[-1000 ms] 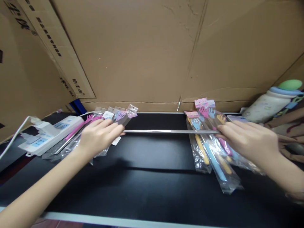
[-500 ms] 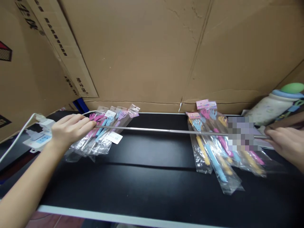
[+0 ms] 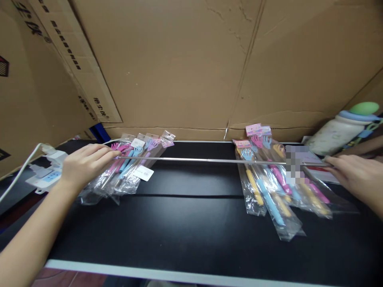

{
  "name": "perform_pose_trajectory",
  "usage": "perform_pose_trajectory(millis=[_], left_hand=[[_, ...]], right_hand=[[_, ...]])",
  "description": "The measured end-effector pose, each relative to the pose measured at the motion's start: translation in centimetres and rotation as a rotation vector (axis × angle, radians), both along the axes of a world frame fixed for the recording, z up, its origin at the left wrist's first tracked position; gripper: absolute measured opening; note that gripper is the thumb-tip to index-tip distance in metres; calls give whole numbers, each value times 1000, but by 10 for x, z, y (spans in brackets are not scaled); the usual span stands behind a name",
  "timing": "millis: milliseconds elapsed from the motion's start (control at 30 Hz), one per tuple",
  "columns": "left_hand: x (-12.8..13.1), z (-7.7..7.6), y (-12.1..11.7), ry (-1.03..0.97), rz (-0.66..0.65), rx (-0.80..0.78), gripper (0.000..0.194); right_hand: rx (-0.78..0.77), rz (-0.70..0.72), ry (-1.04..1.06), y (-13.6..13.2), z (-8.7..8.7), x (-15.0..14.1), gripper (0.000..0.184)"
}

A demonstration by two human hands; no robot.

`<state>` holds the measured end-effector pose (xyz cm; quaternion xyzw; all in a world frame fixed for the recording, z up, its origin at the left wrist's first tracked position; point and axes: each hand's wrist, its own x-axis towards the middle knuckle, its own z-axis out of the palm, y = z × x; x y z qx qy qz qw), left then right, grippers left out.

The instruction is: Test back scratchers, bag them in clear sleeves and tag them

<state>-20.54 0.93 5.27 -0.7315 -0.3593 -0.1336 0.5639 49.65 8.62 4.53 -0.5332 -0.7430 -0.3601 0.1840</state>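
A thin silver telescopic rod (image 3: 209, 160) stretches level above the black table (image 3: 191, 235). My left hand (image 3: 85, 163) pinches its left end, fingers closed. The right end is gripped by my right hand (image 3: 353, 175), also closed. Under the left end lies a fan of clear bags (image 3: 125, 171) holding pink and blue claw-shaped scratchers. A second heap of bagged scratchers (image 3: 269, 187), yellow, blue and pink, lies under the rod's right half.
Brown cardboard sheets (image 3: 179, 63) wall in the back and left. A white power strip (image 3: 44, 171) with its cable sits at the far left. A pale bottle with a green cap (image 3: 344, 127) lies at the right. The table's front edge has a white rim (image 3: 179, 275).
The rod has grown much longer: my two hands moved apart, the left one to the left past the bags, the right one to the right. The view shifted slightly.
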Motion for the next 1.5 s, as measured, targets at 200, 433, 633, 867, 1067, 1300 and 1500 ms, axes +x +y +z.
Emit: perform_pose_trajectory(millis=[200, 433, 633, 867, 1067, 1300, 1500], left_hand=[[-5, -3, -2, -149, 82, -39, 11], [14, -4, -2, -86, 19, -104, 12], [83, 2, -6, -9, -172, -193, 8], [144, 7, -11, -71, -240, -274, 15], [183, 2, -13, -106, -317, -331, 27], [189, 2, -9, -127, -265, -343, 27], [172, -4, 4, -179, -263, -339, 17]], right_hand=[[-100, 24, -229, 6, -7, 10, 65], [19, 140, -340, -8, -7, -29, 45], [24, 422, -373, -29, -2, -113, 25], [-67, 480, -301, -54, 3, -178, 24], [-50, 536, -257, -70, 3, -223, 31], [-61, 489, -179, -68, -3, -241, 36], [-243, 523, -6, -68, -2, -232, 28]])
